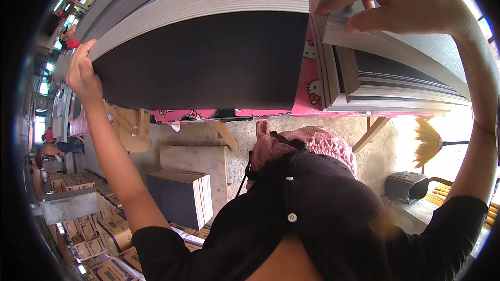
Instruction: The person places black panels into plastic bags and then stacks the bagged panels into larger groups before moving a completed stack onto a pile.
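Note:
A thick stack of sheets with a black face (203, 62) and pale layered edges lies in front of me on the table. My left hand (83, 73) is closed round its left end, thumb on the near side and fingers over the top corner. My right hand (401, 0) is above the right side, its fingers curved and apart, with nothing visible between them. Its index fingertip is close to the edges of upright boards at the stack's right end; whether it touches them is unclear. Below it lies another pile of black and grey boards (406, 86).
A pink patterned cloth (308, 80) covers the table. Under the table's left part, a block of black-covered sheets (179, 195) stands by a wooden board (195, 156). Cartons (114, 231) lie at lower left. On the right are a broom (428, 143) and a dark container (406, 187).

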### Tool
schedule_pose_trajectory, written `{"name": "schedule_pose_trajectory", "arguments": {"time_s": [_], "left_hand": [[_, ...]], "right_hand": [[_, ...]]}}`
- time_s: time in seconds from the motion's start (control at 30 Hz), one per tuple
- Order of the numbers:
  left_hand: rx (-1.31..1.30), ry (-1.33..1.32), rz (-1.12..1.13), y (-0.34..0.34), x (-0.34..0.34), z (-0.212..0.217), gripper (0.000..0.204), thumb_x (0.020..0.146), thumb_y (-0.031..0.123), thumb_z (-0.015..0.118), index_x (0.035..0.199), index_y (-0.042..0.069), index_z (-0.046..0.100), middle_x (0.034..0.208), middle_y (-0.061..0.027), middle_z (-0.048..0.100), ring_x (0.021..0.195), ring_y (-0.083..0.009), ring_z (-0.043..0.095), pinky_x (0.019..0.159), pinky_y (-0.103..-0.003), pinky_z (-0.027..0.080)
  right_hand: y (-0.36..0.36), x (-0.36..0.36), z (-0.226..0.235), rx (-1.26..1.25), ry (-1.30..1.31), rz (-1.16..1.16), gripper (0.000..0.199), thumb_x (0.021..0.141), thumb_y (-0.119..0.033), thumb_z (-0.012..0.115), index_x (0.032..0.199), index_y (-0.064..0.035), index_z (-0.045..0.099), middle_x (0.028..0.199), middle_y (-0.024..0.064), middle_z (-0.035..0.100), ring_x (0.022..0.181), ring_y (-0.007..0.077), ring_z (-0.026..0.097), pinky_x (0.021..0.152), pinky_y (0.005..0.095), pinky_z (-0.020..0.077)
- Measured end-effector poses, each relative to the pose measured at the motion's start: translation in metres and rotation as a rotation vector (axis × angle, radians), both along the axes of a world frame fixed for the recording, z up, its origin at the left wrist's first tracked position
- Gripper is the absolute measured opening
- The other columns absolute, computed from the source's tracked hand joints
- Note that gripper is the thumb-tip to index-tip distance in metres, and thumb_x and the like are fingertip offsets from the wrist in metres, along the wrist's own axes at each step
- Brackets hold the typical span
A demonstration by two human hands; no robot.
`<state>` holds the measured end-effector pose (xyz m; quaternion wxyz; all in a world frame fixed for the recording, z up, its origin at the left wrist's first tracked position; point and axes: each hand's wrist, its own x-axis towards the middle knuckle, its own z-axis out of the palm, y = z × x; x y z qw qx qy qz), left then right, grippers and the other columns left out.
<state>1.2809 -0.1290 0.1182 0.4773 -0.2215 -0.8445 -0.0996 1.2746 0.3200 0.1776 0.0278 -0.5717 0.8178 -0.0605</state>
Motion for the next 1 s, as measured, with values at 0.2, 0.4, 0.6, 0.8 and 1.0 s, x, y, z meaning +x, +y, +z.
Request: {"name": "schedule_pose_trajectory", "arguments": {"time_s": [0.2, 0.4, 0.6, 0.8, 1.0], "left_hand": [[0.022, -0.029, 0.031, -0.007, -0.002, -0.003, 0.057, 0.091, 0.042, 0.030, 0.094, -0.006, 0.061, 0.096, -0.0145, 0.062, 0.093, -0.0248, 0.058, 0.085, -0.033, 0.041], [0.032, -0.041, 0.046, -0.010, -0.001, -0.002, 0.056, 0.090, 0.040, 0.030, 0.097, -0.007, 0.061, 0.099, -0.0151, 0.062, 0.098, -0.0249, 0.057, 0.089, -0.034, 0.039], [0.031, -0.050, 0.021, -0.012, 0.001, -0.002, 0.055, 0.090, 0.039, 0.031, 0.097, -0.007, 0.061, 0.099, -0.0152, 0.062, 0.097, -0.0246, 0.057, 0.088, -0.034, 0.039], [0.007, -0.050, 0.006, -0.009, -0.002, 0.001, 0.054, 0.090, 0.038, 0.031, 0.096, -0.007, 0.061, 0.099, -0.0153, 0.062, 0.097, -0.0250, 0.057, 0.088, -0.034, 0.039], [0.025, 0.001, -0.031, -0.003, -0.001, -0.002, 0.046, 0.090, 0.033, 0.036, 0.090, -0.005, 0.061, 0.091, -0.0126, 0.062, 0.088, -0.0223, 0.058, 0.081, -0.030, 0.041]], "right_hand": [[0.002, -0.006, -0.009, 0.034, -0.075, -0.089, 0.012, 0.075, -0.015, 0.058, 0.082, -0.0082, 0.066, 0.073, 0.0073, 0.059, 0.067, 0.0178, 0.058, 0.057, 0.0280, 0.0468], [-0.005, 0.006, -0.003, 0.092, 0.090, -0.032, 0.011, 0.074, -0.014, 0.057, 0.074, -0.0037, 0.061, 0.071, 0.0075, 0.058, 0.067, 0.0191, 0.057, 0.057, 0.0281, 0.0474], [-0.005, 0.001, -0.002, 0.062, 0.036, -0.028, 0.014, 0.074, -0.017, 0.059, 0.070, -0.0040, 0.059, 0.069, 0.0071, 0.057, 0.063, 0.0201, 0.056, 0.055, 0.0283, 0.0460], [-0.018, 0.010, 0.016, 0.316, 0.055, -0.179, 0.017, 0.073, -0.020, 0.061, 0.069, -0.0042, 0.058, 0.061, 0.0055, 0.056, 0.060, 0.0196, 0.057, 0.055, 0.0278, 0.0464], [0.002, 0.012, -0.005, -0.132, 0.084, -0.135, 0.020, 0.070, -0.014, 0.062, 0.085, -0.0038, 0.055, 0.076, 0.0087, 0.063, 0.067, 0.0216, 0.062, 0.059, 0.0307, 0.0492]]}}
